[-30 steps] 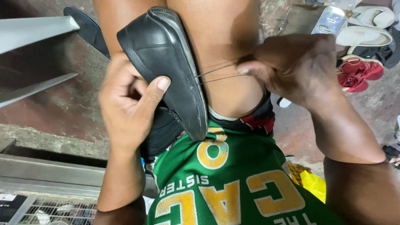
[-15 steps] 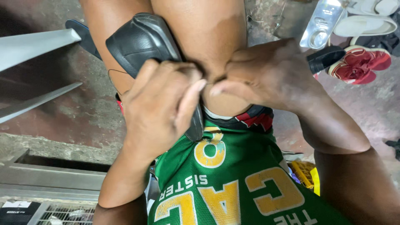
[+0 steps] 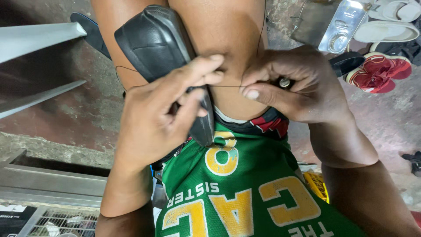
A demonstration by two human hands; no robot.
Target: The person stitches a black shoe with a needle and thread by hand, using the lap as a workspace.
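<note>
Even, fairly bright overhead light, soft glare on the glossy black leather shoe (image 3: 160,48) and shiny metal tin (image 3: 344,26) top right, dim shadowed concrete floor (image 3: 70,109) at left, sharp centre, slight wide-angle stretch and softness toward edges.

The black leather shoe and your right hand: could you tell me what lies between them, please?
In the head view, a thin dark thread runs taut from the black leather shoe, past the left hand's fingers, to the right hand, across the bare knee.
</note>
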